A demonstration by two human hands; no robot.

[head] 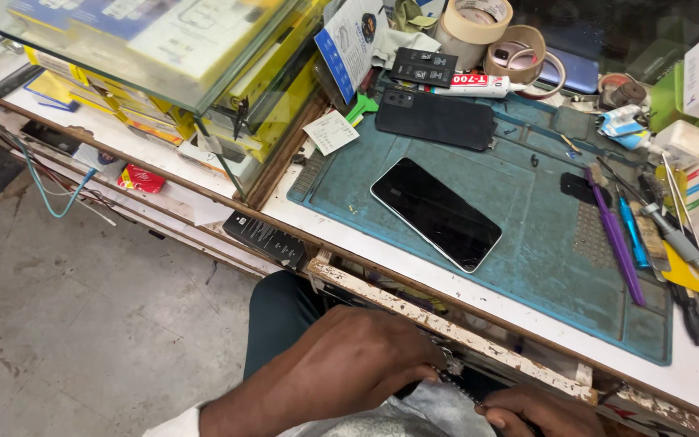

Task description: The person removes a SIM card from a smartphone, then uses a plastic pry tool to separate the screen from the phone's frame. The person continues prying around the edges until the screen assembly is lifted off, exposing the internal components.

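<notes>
Left hand (349, 368) on worn drawer edge (446, 328), glossy black phone (436, 213), teal mat (527, 267)

mat centre: bare teal mat (527, 267) lies open around the phone (436, 214) at mid-frame.
right edge: tools (649, 235) crowd the mat, packed side by side.
top: tape rolls (483, 24), glue tube (479, 85) and a dark phone back (434, 119) block the far side.
upper left: glass case (163, 73) walls off the table (414, 271).
lower left: floor (82, 324) is open.
</notes>
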